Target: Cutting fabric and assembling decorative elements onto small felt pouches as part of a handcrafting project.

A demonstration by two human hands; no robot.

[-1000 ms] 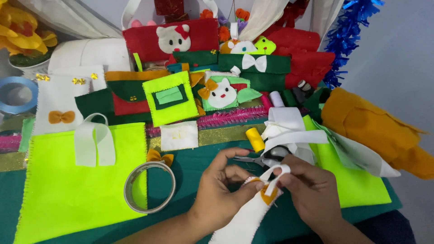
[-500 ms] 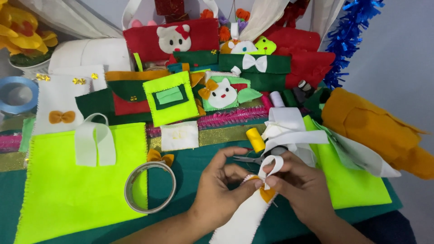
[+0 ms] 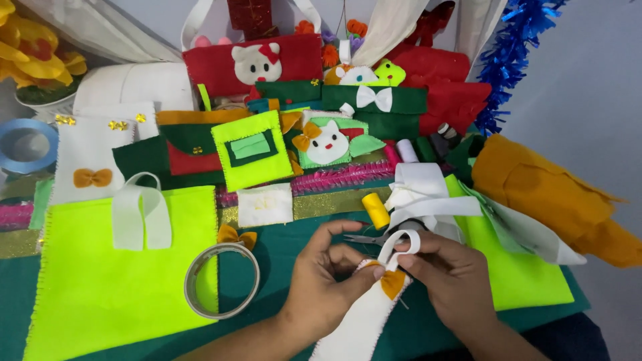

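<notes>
Both my hands work on a long white felt piece (image 3: 354,327) that runs from the table's front edge up between them. My left hand (image 3: 328,277) pinches its upper left edge. My right hand (image 3: 448,274) pinches the top, where a white felt loop (image 3: 400,242) stands up and an orange felt shape (image 3: 392,283) sits just below. Scissors (image 3: 374,235) lie on the green cloth just behind my fingers. A yellow thread spool (image 3: 376,210) lies behind them.
A neon yellow felt bag with white handle (image 3: 114,281) lies at left, a tape roll (image 3: 221,281) beside it. Finished felt pouches in red, green and white (image 3: 251,150) crowd the back. Neon felt (image 3: 515,267) and an orange felt piece (image 3: 555,194) lie at right.
My hands have drawn closer together on the white piece, and the white loop now stands upright at its top with the orange shape turned into view below it.
</notes>
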